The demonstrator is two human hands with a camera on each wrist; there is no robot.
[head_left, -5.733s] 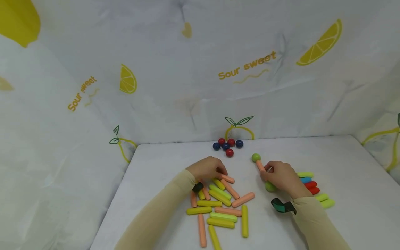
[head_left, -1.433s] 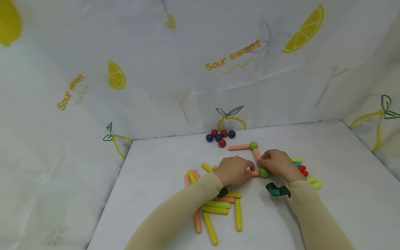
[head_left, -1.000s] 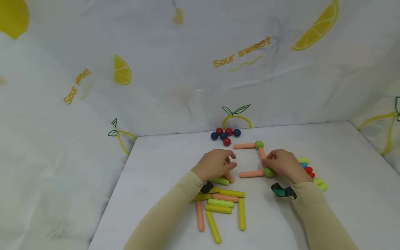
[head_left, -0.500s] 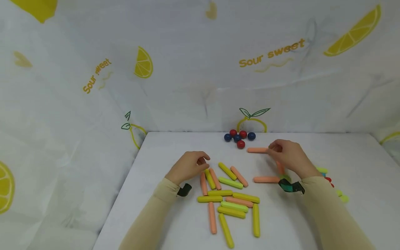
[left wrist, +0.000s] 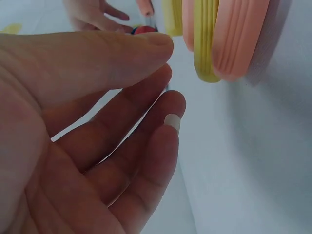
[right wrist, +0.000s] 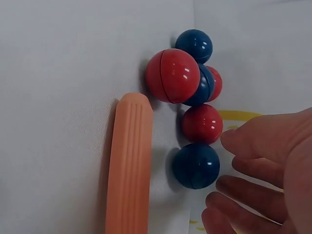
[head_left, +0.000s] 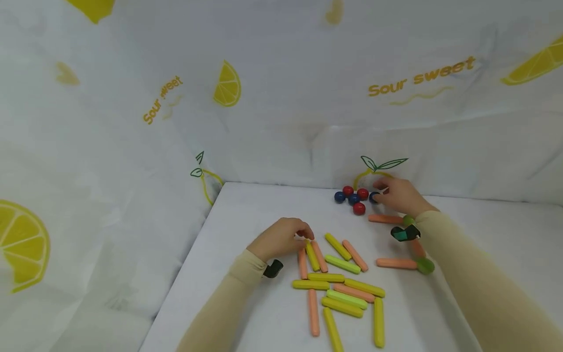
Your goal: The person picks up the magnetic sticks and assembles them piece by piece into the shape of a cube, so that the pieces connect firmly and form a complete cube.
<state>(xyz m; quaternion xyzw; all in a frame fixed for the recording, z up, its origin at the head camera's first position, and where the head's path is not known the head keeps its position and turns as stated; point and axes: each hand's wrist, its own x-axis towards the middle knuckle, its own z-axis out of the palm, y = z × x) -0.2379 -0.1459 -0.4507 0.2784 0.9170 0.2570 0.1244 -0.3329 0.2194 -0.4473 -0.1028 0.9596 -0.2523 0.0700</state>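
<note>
My right hand [head_left: 402, 195] reaches to the back of the table, fingers spread beside a dark blue ball [right wrist: 196, 165]; the right wrist view shows nothing in its grasp. A red ball [right wrist: 202, 124] sits against that blue one. Loosely bent and empty, my left hand [head_left: 283, 238] hovers by the far ends of a yellow rod [left wrist: 206, 44] and a peach rod [left wrist: 239, 39]. At the right, peach rods [head_left: 396, 264] and two green balls [head_left: 425, 265] form a three-sided frame, open toward the left. My right forearm partly covers it.
Several yellow, lime [head_left: 342, 264] and peach rods lie loose across the middle of the white table [head_left: 255, 313]. More red and blue balls [head_left: 340, 197] cluster by the back wall cloth [head_left: 281, 122], which has lemon prints.
The left hand has set a peach rod at the lower green ball, let go and moved left to the loose rods. The right hand has left the frame and moved back to the balls.
</note>
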